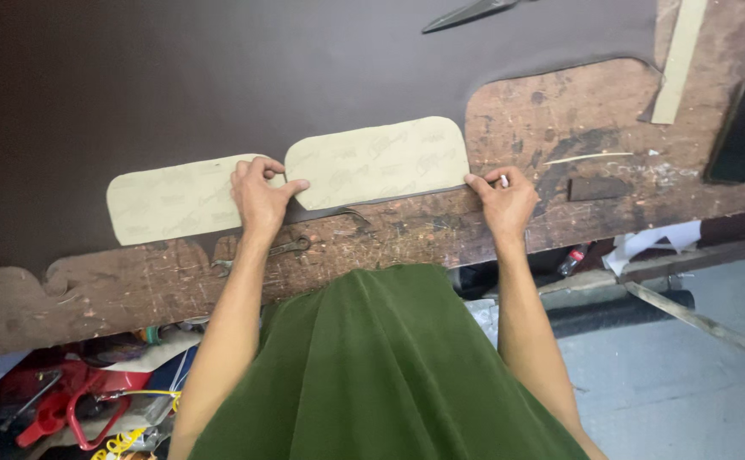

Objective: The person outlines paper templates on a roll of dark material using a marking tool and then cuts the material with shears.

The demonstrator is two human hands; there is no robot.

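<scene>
Two beige cardboard templates lie on a large dark brown sheet (219, 77) spread over a worn wooden workbench (560, 128). My left hand (259, 194) presses its fingers on the gap between the left template (168, 200) and the right template (381, 162), holding down the right one's lower left corner. My right hand (503, 200) rests at that template's lower right corner and pinches a small white piece (503, 181), seemingly chalk, between its fingers. The sheet's near edge has curved cut-outs along it.
Scissors (466, 14) lie on the sheet at the far edge. A wrench (261, 254) rests on the bench near my left wrist. A beige strip (679, 60) and a dark block (743, 129) sit at the right. Red tools (66, 409) clutter the floor at the lower left.
</scene>
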